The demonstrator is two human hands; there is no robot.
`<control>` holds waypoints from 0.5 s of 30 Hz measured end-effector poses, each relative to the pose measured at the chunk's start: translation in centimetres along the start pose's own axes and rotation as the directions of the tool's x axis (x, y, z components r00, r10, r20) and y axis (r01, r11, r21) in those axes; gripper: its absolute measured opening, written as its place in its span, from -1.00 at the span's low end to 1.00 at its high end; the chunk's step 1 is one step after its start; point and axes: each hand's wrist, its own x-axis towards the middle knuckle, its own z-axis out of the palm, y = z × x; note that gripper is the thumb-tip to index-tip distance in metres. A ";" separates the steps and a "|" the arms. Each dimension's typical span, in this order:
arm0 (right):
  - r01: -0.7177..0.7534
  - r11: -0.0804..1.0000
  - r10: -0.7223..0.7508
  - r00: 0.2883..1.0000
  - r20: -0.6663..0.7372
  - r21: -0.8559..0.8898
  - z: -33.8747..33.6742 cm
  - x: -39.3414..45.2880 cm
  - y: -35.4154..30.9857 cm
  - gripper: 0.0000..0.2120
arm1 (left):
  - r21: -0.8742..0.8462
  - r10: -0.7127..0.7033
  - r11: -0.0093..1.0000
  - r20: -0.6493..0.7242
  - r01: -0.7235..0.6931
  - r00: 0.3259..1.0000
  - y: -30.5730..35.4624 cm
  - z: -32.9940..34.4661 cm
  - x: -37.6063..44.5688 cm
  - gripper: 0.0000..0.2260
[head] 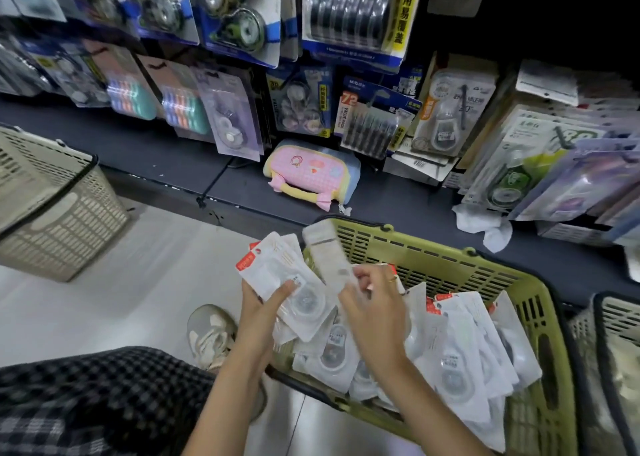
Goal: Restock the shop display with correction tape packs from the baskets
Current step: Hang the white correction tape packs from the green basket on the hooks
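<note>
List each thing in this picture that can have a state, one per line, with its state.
left hand: grips a fanned stack of packs
right hand: pinches single pack, blurred
green basket: holds many packs
beige basket: tilted, contents hidden
pink pouch: lying on ledge

Two bare forearms reach forward, both hands busy close together.

The left hand (pixel 265 299) is turned palm-up, its thumb laid across the top of a fan of packs (pixel 277 268) that it grips from below. The right hand (pixel 372 303) sits just beside it, back of the hand upward, fingers curled and pinching a single pack (pixel 329 258) that stands tilted above the knuckles. A ring shows on one right finger.
</note>
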 end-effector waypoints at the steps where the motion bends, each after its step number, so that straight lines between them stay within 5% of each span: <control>1: 0.156 0.980 -0.154 0.988 0.029 -0.122 0.1 -0.8 -0.9 -0.86 | -0.070 -0.048 0.996 0.057 0.052 0.997 -0.1 0.7 -0.3 -0.71; 4: 0.377 0.883 -0.310 0.916 0.255 -0.281 1.0 -2.6 -3.1 -0.70 | -0.164 -0.144 0.969 0.229 0.184 0.963 -0.3 1.3 -1.0 -0.39; 8: 0.180 0.983 -0.137 0.846 0.516 -0.035 0.7 -1.4 -3.2 -0.66 | -0.090 -0.064 0.993 0.068 0.070 0.996 -1.1 1.7 -1.1 -0.48; 10: -0.050 0.986 -0.036 0.868 0.495 0.160 0.4 0.3 -2.1 -0.77 | -0.052 -0.036 0.998 -0.017 0.035 0.999 -1.4 1.8 -0.8 -0.50; 12: -0.233 0.962 0.175 0.928 0.330 0.144 0.6 2.8 1.0 -0.80 | 0.053 0.010 0.999 -0.092 -0.005 0.996 -1.2 1.6 -0.2 -0.52; 15: -0.391 0.870 0.471 0.838 0.274 -0.300 1.1 6.2 7.0 -0.53 | 0.136 0.109 0.987 -0.151 -0.089 0.982 -0.1 0.4 1.0 -0.50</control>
